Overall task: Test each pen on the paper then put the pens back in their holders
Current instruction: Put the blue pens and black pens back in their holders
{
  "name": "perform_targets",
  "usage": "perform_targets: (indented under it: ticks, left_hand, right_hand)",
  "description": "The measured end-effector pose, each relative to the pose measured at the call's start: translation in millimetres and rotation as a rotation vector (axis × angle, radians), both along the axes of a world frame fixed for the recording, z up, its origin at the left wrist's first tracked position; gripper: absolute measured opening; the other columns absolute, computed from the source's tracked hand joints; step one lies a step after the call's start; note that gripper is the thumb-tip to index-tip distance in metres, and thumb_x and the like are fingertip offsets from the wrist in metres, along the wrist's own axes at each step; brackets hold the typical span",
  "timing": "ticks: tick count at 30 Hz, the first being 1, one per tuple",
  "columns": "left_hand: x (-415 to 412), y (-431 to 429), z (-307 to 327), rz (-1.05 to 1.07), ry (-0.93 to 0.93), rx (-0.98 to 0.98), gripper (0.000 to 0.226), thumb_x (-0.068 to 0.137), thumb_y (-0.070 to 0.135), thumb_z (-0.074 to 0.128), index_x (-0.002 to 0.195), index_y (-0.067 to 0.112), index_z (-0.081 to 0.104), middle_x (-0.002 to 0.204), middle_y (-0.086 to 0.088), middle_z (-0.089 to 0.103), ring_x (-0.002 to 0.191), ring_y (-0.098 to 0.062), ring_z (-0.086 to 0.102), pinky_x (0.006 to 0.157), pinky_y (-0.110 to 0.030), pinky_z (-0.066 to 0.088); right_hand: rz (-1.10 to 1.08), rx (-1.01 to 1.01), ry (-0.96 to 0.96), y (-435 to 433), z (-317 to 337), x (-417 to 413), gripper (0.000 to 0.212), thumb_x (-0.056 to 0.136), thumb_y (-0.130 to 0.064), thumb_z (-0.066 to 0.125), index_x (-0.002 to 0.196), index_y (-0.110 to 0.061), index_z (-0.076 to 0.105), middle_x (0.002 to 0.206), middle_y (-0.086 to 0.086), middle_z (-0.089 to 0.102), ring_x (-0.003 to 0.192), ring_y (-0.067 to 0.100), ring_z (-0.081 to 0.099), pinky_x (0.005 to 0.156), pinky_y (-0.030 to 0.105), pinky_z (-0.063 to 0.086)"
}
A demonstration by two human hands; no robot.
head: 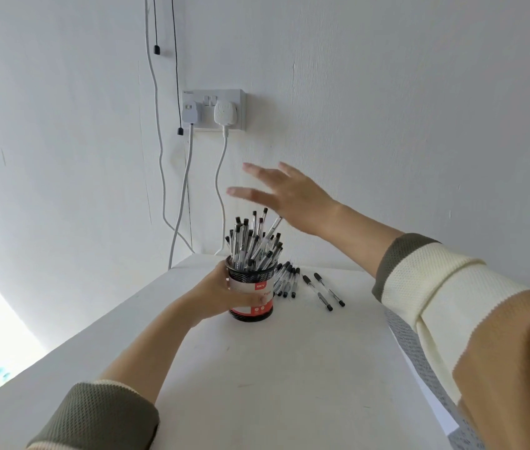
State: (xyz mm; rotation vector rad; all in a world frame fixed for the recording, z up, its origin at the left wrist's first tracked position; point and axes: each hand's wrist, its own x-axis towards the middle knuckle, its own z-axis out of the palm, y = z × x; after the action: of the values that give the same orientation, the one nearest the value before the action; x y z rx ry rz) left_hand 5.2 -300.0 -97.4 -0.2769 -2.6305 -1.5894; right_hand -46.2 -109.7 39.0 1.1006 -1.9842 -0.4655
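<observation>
A black mesh pen holder (253, 293) with a red and white label stands on the white table (276, 368), packed with several black-capped clear pens (253, 245). My left hand (221, 295) grips the holder's left side, fingers curled round its front. My right hand (284, 194) hovers above and behind the pens with fingers spread and straight, holding nothing. A bunch of loose pens (286, 279) lies just right of the holder, and two more pens (323, 292) lie apart further right. A sheet of paper (419, 365) shows at the right table edge, partly hidden by my right sleeve.
A wall socket (213, 113) with two white plugs sits on the wall behind the table, with cables (179, 222) hanging down to the table's far edge. The table's left edge runs diagonally toward a bright floor area.
</observation>
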Motion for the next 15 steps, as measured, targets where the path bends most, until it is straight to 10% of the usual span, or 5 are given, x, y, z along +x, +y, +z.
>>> perform_targets:
  ticks: [4,8,10,15]
  left_hand:
    - [2.1,4.4,0.9,-0.03,-0.025,-0.021,0.071,0.06,0.038,0.091,0.122,0.036,0.057,0.108,0.017,0.07,0.104,0.0,0.063,0.091,-0.022,0.049]
    - [8.6,6.4,8.6,-0.024,-0.027,-0.038,0.059,0.067,0.03,0.089,0.115,0.04,0.056,0.107,0.018,0.068,0.104,0.002,0.06,0.082,-0.016,0.046]
    - [11.7,3.5,13.0,-0.025,-0.032,-0.055,0.054,0.07,0.026,0.087,0.11,0.042,0.056,0.106,0.019,0.068,0.103,0.004,0.058,0.078,-0.013,0.045]
    - [15.9,-4.4,16.6,0.019,-0.018,-0.053,0.049,0.074,0.02,0.084,0.101,0.046,0.053,0.103,0.019,0.065,0.097,0.005,0.057,0.07,-0.009,0.041]
  right_hand:
    - [-0.205,-0.487,-0.35,24.4,-18.6,-3.7,0.083,0.087,0.013,0.042,0.152,-0.032,0.016,0.121,0.012,0.047,0.063,0.019,0.05,0.049,0.028,0.038]
    - [-0.673,-0.622,-0.83,42.4,-66.1,-17.7,0.038,0.105,-0.019,0.033,0.141,-0.007,0.034,0.134,0.019,0.049,0.106,0.03,0.058,0.09,0.039,0.048]
    - [-0.846,-0.489,-1.126,38.2,-89.7,-15.4,0.061,0.107,-0.042,0.014,0.153,-0.001,0.02,0.161,0.018,0.02,0.146,0.032,0.025,0.117,0.041,0.021]
    - [-0.835,-0.805,-1.219,-5.7,-120.3,-24.2,0.076,0.101,-0.051,0.027,0.155,-0.003,0.004,0.159,0.019,0.023,0.143,0.038,0.03,0.113,0.041,0.031]
